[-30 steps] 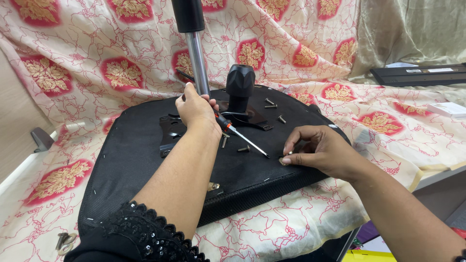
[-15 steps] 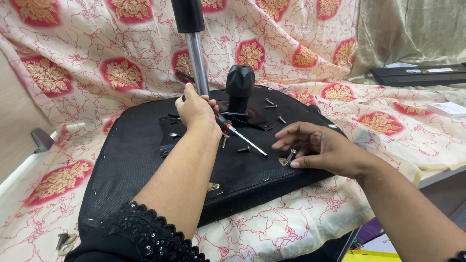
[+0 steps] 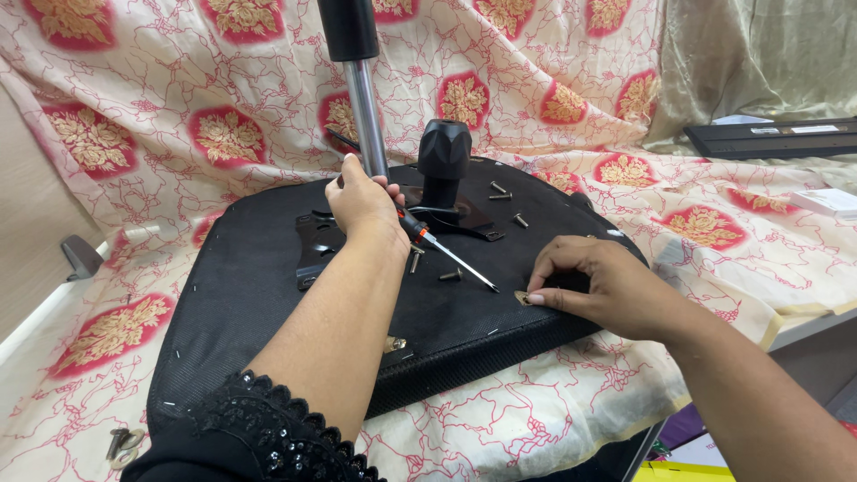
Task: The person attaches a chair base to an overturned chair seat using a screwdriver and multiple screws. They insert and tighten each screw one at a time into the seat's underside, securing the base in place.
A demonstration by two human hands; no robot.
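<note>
Leftmost, at the near left corner of the upturned black fabric-covered chair seat [image 3: 268, 295], two loose silver bolts [image 3: 123, 443] lie on the cream cloth with red floral medallions [image 3: 107, 330] that drapes the bench. Over the seat's middle, the left hand [image 3: 361, 201] is curled shut around the orange-collared handle of a slim steel screwdriver [image 3: 446, 254], whose shaft slants toward the seat's right edge. Just behind that hand rises the chrome gas-lift column with its black upper sleeve [image 3: 361, 98], standing on the black metal mounting plate [image 3: 317, 245] at the seat's centre, with a stubby black faceted knob [image 3: 444, 152] to its right. Short dark screws [image 3: 500, 189] are scattered on the seat beyond the knob.

At the seat's right edge, the right hand [image 3: 598, 286] rests fingers-down, its fingertips pinching a small brass-coloured fitting [image 3: 521, 297] against the fabric.

That fitting looks light, hard and likely to roll or slip, so a fingertip pinch by its sides suits it. The screwdriver is stiff and best held by the handle.
</note>
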